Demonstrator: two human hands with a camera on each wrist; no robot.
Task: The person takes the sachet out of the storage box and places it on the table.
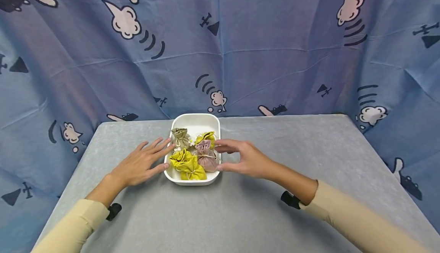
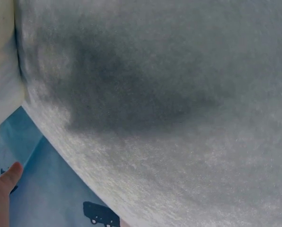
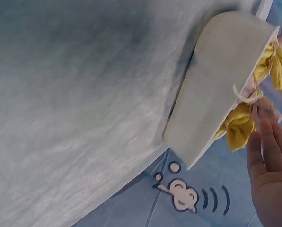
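Observation:
A white plastic tray (image 1: 197,120) with raised walls holds several small cloth drawstring pouches. Yellow pouches (image 1: 188,165) fill its near left part, and a pink pouch (image 1: 206,160) leans by the right wall. An olive pouch (image 1: 180,137) sits at the left, another yellow pouch (image 1: 205,137) behind the pink one. My left hand (image 1: 141,164) has its fingers spread, tips at the tray's left rim. My right hand (image 1: 245,159) is at the right rim, thumb apart from the fingers, nothing between them. In the right wrist view, its straight fingers (image 3: 272,149) are close to the pouches.
The grey cloth-topped table (image 1: 292,150) carries the tray near its back edge. Behind hangs a blue printed curtain (image 1: 261,65), which also wraps both sides. Black straps (image 1: 290,199) circle the wrists. Small white flower shapes (image 1: 191,142) show among the pouches.

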